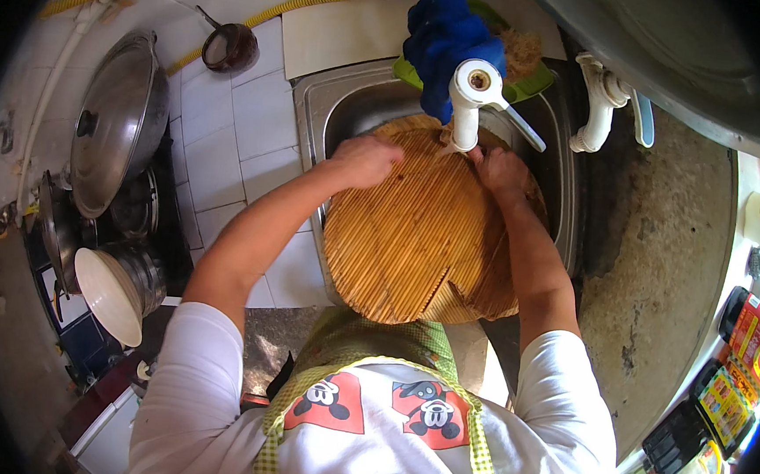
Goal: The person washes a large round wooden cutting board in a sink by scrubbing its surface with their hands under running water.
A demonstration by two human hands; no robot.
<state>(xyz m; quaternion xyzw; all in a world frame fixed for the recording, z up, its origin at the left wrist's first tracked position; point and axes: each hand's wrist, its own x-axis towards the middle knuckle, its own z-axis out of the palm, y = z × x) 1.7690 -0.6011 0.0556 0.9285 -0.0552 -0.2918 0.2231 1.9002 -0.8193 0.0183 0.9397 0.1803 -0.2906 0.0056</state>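
Note:
A round, ribbed wooden or reed lid (pixel 414 226) lies tilted over the stainless steel sink (pixel 310 106), with a split near its lower edge. My left hand (pixel 369 162) rests on its upper left part, the fingers curled. Near the upper right of the lid is my right hand (pixel 500 171), bent at the rim just below the white tap (pixel 465 121); what its fingers hold cannot be made out. A little water seems to run from the spout onto the lid. Behind the tap hangs a blue cloth (pixel 443 37), beside a green tray (pixel 532 86) with a fibrous scrubber (pixel 522 52).
White tiles (pixel 211 139) border the sink on the left, with a small brown pot (pixel 230 48) at the back. Further left stand a lidded metal wok (pixel 113 126) and a cream bowl (pixel 108 297). A second tap (pixel 597 103) and a large metal basin (pixel 664 52) are at the right.

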